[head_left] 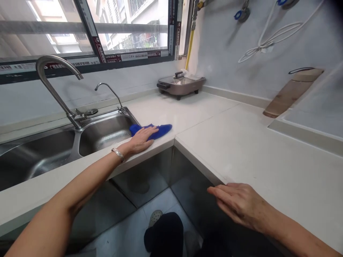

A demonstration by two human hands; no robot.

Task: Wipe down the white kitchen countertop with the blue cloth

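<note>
My left hand (142,139) lies flat on a blue cloth (164,130), palm down with the fingers stretched out. The cloth is bunched on the white countertop (209,139), beside the right rim of the steel sink (107,134), and part of it is hidden under the hand. A silver bracelet (118,154) circles my left wrist. At the front edge of the counter's right-hand run is my right hand (238,203), fingers extended close together and nothing visible in them. Whether it touches the edge I cannot tell.
A large faucet (57,85) and a thin small tap (109,89) rise behind the sink. A lidded electric pan (180,85) stands in the back corner. Against the right wall leans a brown bottle (292,92) with a strap. A coiled white cable (268,44) hangs above.
</note>
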